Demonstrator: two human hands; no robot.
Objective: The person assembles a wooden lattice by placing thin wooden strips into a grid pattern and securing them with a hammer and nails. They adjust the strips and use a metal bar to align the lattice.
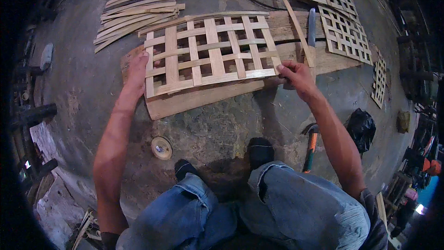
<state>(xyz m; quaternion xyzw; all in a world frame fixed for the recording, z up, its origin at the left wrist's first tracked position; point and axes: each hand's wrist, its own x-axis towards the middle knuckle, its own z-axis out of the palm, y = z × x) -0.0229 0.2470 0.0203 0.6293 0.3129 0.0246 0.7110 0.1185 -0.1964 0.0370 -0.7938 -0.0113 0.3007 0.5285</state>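
Between my hands is a lattice panel of pale, flat, woven strips, tilted above a wooden board. My left hand grips its left edge, thumb on the outer strip. The fingers of my right hand pinch its lower right corner. Along the panel's far side runs a long strip; whether it is fixed to the panel I cannot tell. Past my right hand, a single loose strip lies slantwise across the board, beside a long flat blade.
Loose strips lie piled at the far left. Finished-looking lattice panels lie at the far right. Close to my feet are a hammer with an orange and green handle, a black plastic bag and a round disc.
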